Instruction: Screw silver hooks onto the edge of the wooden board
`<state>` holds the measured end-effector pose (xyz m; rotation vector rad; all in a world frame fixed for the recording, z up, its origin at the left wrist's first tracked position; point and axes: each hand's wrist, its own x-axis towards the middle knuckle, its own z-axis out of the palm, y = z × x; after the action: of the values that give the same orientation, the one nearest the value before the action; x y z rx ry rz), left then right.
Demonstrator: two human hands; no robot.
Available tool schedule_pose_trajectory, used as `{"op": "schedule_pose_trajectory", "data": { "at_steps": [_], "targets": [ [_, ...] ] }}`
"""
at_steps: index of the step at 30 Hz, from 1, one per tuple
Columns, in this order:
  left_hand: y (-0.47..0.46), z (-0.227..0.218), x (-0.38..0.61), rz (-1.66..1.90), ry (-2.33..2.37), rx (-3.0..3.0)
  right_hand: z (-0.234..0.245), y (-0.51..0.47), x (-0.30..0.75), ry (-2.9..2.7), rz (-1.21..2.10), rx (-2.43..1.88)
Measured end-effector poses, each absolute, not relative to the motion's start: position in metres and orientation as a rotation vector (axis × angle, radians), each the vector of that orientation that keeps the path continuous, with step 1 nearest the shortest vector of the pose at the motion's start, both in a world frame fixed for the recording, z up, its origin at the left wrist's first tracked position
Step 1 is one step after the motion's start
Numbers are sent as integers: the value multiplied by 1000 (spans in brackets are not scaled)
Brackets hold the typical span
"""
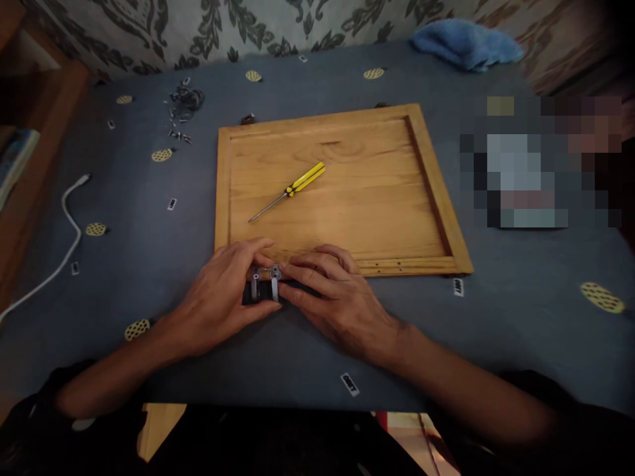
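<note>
A framed wooden panel (372, 192) lies on the blue patterned cloth. At its near edge sits a small silvery metal fitting (265, 281), hinge-like, with a cross-head screw in it and a dark part below. My left hand (218, 291) grips the fitting from the left, thumb beneath and fingers over the panel's edge. From the right, the curled fingers of my right hand (342, 301) press at the fitting, with the hand resting over the frame edge. A screwdriver (305, 180) with a yellow and black handle lies on the panel, its tip toward my left hand.
Loose screws (179, 137) and a small dark coil (188, 99) lie at the back left. A white cable (74, 221) runs along the left side. The blue cloth rag (466, 45) lies by the wall, and a blurred-out area (526, 172) covers the right.
</note>
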<state>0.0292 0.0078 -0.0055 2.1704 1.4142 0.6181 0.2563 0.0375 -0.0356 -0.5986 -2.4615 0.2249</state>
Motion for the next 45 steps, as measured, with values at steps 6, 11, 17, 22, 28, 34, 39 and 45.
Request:
{"op": "schedule_pose_trajectory", "data": {
  "at_steps": [6, 11, 17, 22, 28, 34, 39, 45],
  "targets": [
    [9, -6, 28, 624, 1385, 2141, -33, 38, 258, -2506, 212, -604],
    [10, -5, 23, 603, 1369, 2012, -35, 38, 259, -2498, 237, -588],
    [10, -4, 22, 590, 1347, 2035, -34, 38, 258, -2498, 239, -581],
    [10, -5, 24, 585, 1380, 2063, -34, 39, 257, -2489, 240, -566],
    [10, -5, 25, 584, 1378, 2064, -34, 40, 257, -2504, 259, -559],
    [11, -3, 26, 587, 1373, 2077, -33, 40, 257, -2489, 255, -564],
    [11, -3, 27, 589, 1387, 2070, -33, 40, 256, -2479, 232, -552],
    [11, 0, 27, 556, 1397, 2050, -35, 40, 255, -2473, 214, -557]
  ]
}}
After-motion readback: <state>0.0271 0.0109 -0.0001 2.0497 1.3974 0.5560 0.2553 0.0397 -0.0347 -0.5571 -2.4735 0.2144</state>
